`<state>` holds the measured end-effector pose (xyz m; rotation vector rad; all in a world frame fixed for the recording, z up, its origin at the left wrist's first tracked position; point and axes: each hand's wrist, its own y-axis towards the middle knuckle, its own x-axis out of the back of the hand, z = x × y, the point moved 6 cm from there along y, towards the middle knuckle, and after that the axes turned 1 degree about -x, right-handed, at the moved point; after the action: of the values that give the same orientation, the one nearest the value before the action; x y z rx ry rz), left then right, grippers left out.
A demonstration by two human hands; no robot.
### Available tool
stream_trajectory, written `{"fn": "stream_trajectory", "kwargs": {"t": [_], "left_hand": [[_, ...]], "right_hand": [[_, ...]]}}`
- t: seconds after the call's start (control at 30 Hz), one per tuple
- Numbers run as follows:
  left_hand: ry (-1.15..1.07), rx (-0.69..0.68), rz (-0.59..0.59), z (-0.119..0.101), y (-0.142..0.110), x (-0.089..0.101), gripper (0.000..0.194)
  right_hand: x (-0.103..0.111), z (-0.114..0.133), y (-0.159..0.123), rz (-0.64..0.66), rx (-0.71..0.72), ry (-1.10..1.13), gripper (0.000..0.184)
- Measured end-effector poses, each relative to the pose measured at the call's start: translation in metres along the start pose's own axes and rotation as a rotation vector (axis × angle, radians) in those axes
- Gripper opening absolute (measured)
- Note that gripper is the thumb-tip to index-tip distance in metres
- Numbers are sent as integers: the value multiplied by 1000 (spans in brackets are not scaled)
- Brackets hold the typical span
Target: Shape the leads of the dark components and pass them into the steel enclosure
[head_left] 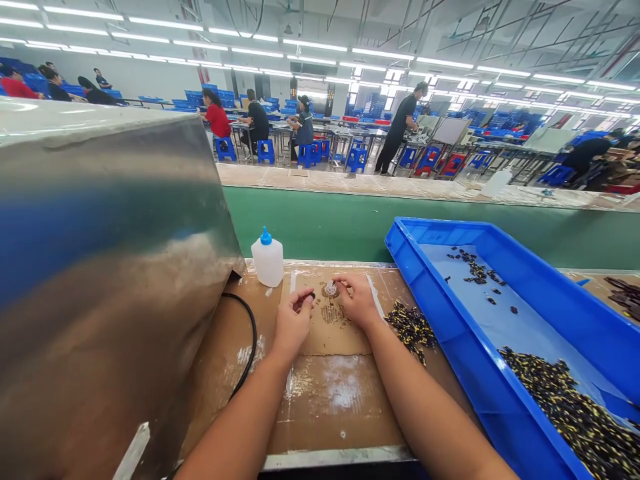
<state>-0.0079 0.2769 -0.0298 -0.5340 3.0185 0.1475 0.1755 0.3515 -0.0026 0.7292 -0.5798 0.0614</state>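
My left hand (295, 320) pinches a small dark piece (312, 296) between thumb and fingertips, above a cardboard sheet (320, 340). To its right, my right hand (357, 300) has thumb and forefinger pressed together beside a small white blob (331, 288) on the cardboard. Whatever those fingers hold, if anything, is too small to name. Brown residue marks (332, 313) lie on the sheet between the hands. By my right forearm is a pile of small black-and-yellow pieces (411, 325). Behind my left hand stands a white squeeze bottle (268, 261) with a blue cap.
A large metal housing (120, 280) walls off the left side, with a black cable (253, 333) beside it. At right, a deep blue tray (440, 333) holds more black-and-yellow pieces. A green panel (310, 220) rises behind the bench. Several people sit or stand at distant tables.
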Motion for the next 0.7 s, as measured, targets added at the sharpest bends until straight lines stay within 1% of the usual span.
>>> {"fn": "stream_trajectory", "kwargs": {"t": [0.33,0.5,0.7], "left_hand": [[39,2,-3,-5,-2,1,36],[51,1,4,-3,-2,1,37],[34,-4,5,-2,-2,1,38]], "right_hand": [[-3,2,1,14,26,-45,21],[-4,2,1,14,24,-60,21],[-1,4,1,-15,24,-21,20]]}}
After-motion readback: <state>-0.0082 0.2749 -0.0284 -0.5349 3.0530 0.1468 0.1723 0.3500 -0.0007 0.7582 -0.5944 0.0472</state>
